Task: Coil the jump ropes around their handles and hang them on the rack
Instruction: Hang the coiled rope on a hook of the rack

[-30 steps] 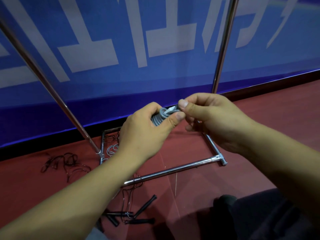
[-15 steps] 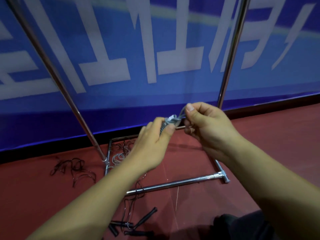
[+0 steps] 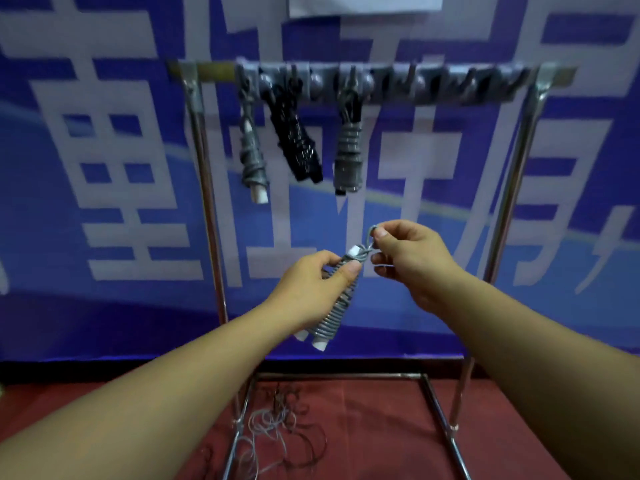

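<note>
- My left hand [image 3: 313,289] is wrapped around the upper part of the grey jump rope bundle wound tight around its two white-tipped handles [image 3: 337,303], thumb pressed across the coils.
- My right hand [image 3: 407,258] pinches the small loose grey loop [image 3: 371,237] that stands up from the top of that bundle, thumb and forefinger closed on the cord.
- The bundle's long axis runs on a slant: white handle ends low and toward my left, loop end high and toward my right, just beside the right hand.
- The chrome tube rack with a grey hook strip along its top bar [image 3: 388,83] stands straight ahead, well above both hands. That is the relation the next move hangs on, as I judge it: the loop has to travel up and away from me to reach a hook.
- Three wound ropes already hang there: a grey bundle with a white end [image 3: 252,157], a black bundle [image 3: 297,143], and a darker grey bundle [image 3: 347,157]. The hooks to their right look free, though blur softens them.
- The right hand is nearer those free hooks and already has the loop, so I would lead with it and let the left carry the weight.
- Loose grey and dark cords [image 3: 277,424] lie tangled on the red floor inside the rack's base, so more ropes remain.
</note>
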The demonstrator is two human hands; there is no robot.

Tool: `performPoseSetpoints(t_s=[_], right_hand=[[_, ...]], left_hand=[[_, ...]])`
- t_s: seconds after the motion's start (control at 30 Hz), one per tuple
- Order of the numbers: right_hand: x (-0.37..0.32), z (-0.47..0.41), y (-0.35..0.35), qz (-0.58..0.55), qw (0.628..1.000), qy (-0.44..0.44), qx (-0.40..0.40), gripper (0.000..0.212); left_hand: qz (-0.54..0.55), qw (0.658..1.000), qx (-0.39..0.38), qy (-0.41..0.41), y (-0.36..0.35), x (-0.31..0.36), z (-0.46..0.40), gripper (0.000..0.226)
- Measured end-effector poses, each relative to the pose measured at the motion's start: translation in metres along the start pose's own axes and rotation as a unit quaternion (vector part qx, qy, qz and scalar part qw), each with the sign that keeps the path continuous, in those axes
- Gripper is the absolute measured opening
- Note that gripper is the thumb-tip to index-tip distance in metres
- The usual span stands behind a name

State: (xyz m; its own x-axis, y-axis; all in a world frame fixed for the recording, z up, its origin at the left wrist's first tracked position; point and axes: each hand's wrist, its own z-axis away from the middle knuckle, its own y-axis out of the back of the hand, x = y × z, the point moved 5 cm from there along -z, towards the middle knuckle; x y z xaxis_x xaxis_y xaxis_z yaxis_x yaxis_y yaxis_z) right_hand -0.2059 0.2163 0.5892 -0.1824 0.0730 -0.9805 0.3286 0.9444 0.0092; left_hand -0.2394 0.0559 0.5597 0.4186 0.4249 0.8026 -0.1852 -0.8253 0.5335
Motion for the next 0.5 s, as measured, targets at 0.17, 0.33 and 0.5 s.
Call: performPoseSetpoints(t_s=[0.17,0.33,0.5], right_hand=[[-0.064,-0.028,0.006,0.008,1.000,0.015,0.016,0.015],[-0.136,-0.064,0.022,0.018,0.997,0.059,0.043,0.014],[-0.180,-0.085,0.037,0.026,0.991,0.108,0.072,0.017]], left_hand=[[0.012,1.000,0.007,0.001,0.024,0.047,-0.039,0.039],[0.035,0.999,0.016,-0.036,0.041,0.113,-0.080,0.037],[0.054,0.996,0.045,-0.051,0.046,0.153,-0.114,0.050]])
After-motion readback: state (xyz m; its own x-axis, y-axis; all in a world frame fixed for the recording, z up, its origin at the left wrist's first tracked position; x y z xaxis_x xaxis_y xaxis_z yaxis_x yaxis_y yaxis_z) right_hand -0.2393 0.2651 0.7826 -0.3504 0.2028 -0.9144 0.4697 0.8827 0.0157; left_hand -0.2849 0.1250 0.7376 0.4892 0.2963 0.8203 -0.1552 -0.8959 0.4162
